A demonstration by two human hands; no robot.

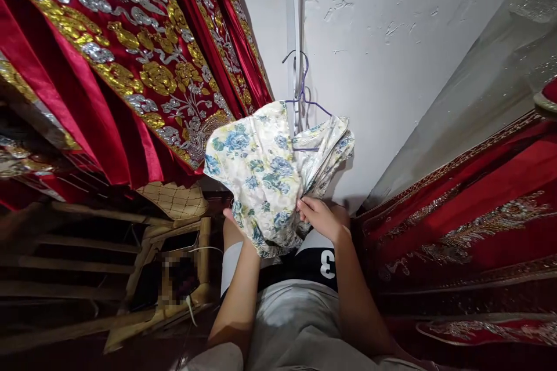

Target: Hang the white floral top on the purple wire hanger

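Observation:
A short-sleeved white blouse (265,179) with blue flowers is on a purple hanger (319,106) in front of me. The hanger's hook points up beside a pale vertical strip on the wall; I cannot tell whether it is hooked on anything. My right hand (319,217) is closed, pinching the blouse's front edge between thumb and fingers. On the other side, my left hand (230,216) reaches under the blouse's lower left part. Only a bit of it shows, and its fingers are hidden by the cloth.
Red garments (161,64) with gold and silver embroidery hang at the left. A wooden chair-like frame (202,255) stands below them. Behind the blouse is a white wall (369,52). More red beaded garments (478,208), partly under clear plastic (474,87), line the right side.

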